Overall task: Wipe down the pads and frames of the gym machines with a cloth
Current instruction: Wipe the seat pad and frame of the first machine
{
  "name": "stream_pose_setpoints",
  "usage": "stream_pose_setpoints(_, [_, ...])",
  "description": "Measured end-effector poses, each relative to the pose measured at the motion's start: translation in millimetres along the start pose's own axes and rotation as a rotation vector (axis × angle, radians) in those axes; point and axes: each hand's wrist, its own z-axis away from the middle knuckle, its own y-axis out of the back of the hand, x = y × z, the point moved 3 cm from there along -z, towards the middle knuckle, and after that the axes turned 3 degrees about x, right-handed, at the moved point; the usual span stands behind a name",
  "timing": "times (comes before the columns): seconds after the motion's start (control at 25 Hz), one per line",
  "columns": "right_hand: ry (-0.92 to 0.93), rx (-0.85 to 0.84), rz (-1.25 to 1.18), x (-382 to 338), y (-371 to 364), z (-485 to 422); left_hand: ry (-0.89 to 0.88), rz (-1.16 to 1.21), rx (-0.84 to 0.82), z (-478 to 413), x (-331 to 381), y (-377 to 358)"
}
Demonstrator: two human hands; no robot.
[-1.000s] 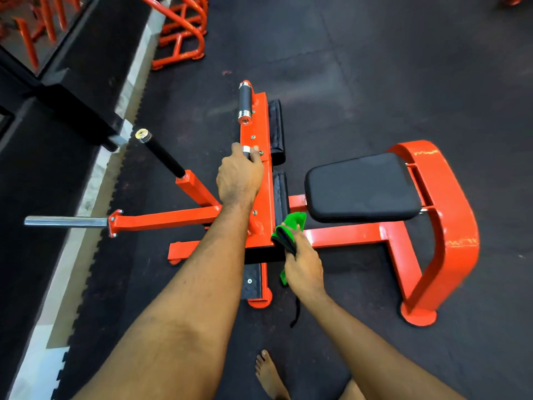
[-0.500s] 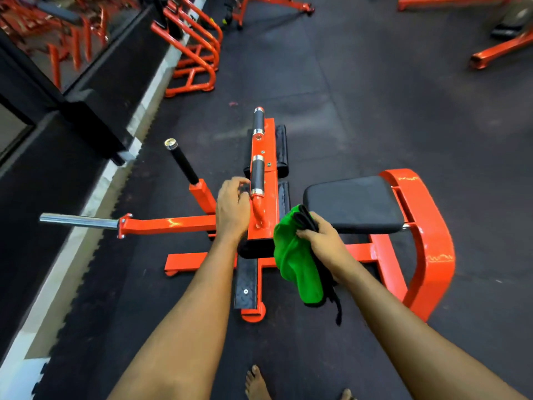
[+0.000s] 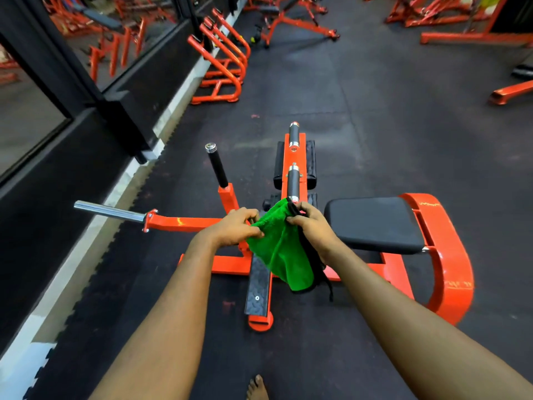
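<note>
both hands hold a green cloth (image 3: 278, 249) up in front of the person, over the middle of an orange machine (image 3: 450, 255). the left hand (image 3: 235, 226) pinches the cloth's left edge, thumb and fingers curled onto the fabric. the right hand (image 3: 313, 226) grips the top right corner, fingers bunched round it together with a black strap (image 3: 314, 267) that hangs down beside the cloth; whether the strap is sewn to the cloth or a separate piece is hard to tell. the cloth hangs loose between the hands, its lower end dangling in front of the machine's black foot plate (image 3: 258, 284).

just past the cloth's top edge a black handle (image 3: 293, 183) lies along the orange centre beam, with a second handle (image 3: 294, 134) at the beam's far end. black knee pads (image 3: 310, 163) sit on either side of the beam. the black seat pad (image 3: 375, 223) is to the right of the right hand, near it but apart, in front of a curved orange hoop.

to the left a tilted post (image 3: 217, 168) with a black grip rises from the frame, and a chrome bar (image 3: 109, 211) sticks out leftward from an orange arm. the machine stands on a dark rubber floor (image 3: 375, 111). a bare foot (image 3: 256, 388) shows at the bottom edge. a mirror wall (image 3: 28, 111) runs along the left, with orange racks (image 3: 222, 62) beside it.
</note>
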Motion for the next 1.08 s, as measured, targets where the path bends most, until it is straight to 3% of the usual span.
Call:
stream_pose_setpoints(0.16, [0.092, 0.41, 0.179, -12, 9, -25, 0.13, -0.05, 0.081, -3, -27, 18])
stream_pose_setpoints(0.24, [0.084, 0.516, 0.335, -25, 16, -44, 0.189, -0.113, 0.166, -6, -39, 25])
stream_pose_setpoints(0.44, [-0.227, 0.224, 0.571, -27, -8, -111, 0.152, -0.047, 0.19, -40, -45, -9])
stream_pose_setpoints(0.6, [-0.213, 0.453, 0.609, -13, -16, -144, 0.161, 0.255, 0.1, -68, -47, -75])
stream_pose_setpoints(0.72, [-0.207, 0.505, 0.63, -4, -14, -157, 0.146, 0.438, 0.134, -79, -70, -89])
stream_pose_setpoints(0.96, [-0.18, 0.526, 0.623, 4, -10, -165, 0.056, 0.45, 0.035, -78, -88, -107])
stream_pose_setpoints(1.08, [-0.178, 0.546, 0.632, 4, -11, -165, 0.104, 0.453, 0.025, -76, -86, -119])
